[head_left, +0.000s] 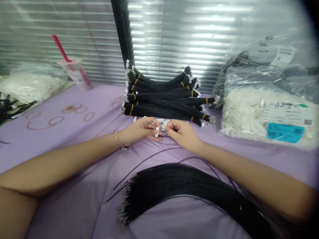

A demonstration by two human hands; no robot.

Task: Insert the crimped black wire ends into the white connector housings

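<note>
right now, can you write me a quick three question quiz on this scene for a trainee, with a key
1. True or false: the left hand holds a white piece.
2. The bands round the stacked bundles are: a) blue b) yellow c) green
3. Fill in: the red straw stands in a ____.

Key: 1. True. 2. b. 3. Cup.

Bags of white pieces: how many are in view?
2. The left bag sits at the far left, near the cup; the right bag, labelled, is to the right of the right hand. More may be hidden behind them.
</note>
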